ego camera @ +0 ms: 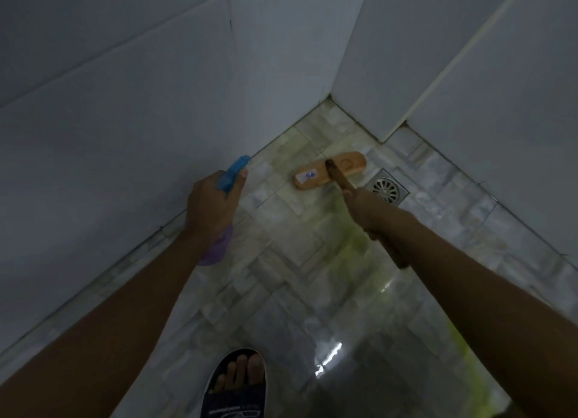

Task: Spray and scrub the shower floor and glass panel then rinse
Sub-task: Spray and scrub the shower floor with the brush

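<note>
While the right hand (366,206) grips the brush (330,171) handle, its head lies beside the drain (387,191) on the shower floor (281,277); the left hand (212,205) clasps the spray bottle (233,175); scrubbing seems underway; next, strokes away from the drain.

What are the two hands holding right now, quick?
Left hand: closed around the spray bottle.
Right hand: closed around the handle of the scrub brush, which rests on the shower floor.
</note>
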### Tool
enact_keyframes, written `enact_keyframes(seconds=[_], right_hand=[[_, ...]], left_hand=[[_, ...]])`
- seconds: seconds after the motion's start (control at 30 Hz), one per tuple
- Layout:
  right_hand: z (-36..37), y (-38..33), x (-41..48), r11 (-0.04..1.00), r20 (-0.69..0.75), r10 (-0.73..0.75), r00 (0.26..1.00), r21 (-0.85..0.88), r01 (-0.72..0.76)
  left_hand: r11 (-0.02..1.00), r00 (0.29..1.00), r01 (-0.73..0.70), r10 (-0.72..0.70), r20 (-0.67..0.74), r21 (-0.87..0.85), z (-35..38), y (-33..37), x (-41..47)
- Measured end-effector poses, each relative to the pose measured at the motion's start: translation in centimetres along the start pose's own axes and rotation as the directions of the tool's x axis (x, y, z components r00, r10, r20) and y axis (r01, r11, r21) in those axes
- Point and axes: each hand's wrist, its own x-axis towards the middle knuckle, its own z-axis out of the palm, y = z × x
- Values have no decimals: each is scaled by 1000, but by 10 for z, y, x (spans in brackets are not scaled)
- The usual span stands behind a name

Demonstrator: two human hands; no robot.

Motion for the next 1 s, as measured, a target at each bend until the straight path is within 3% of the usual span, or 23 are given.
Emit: enact_keyframes(seconds=[0.23,0.37,0.53,0.83,1.0], right_hand=[[-30,-83,63,991,-103,40,994,134,-26],[11,-53,21,996,-58,-94,994,6,95],[21,19,-15,995,-36,-57,998,-88,54],[-31,-74,72,998,-105,48,993,42,-44],[1,-37,28,987,3,-113,994,-118,113]], left_hand=[[997,994,-83,83,77,1,9,7,-8],[998,998,-51,52,22,-37,3,1,-2],[998,1000,-5,4,-7,-69,-1,-2,2],[999,999,-5,4,-33,-46,0,-4,-1],[998,1000,24,-25,-17,-51,-1,-5,1]])
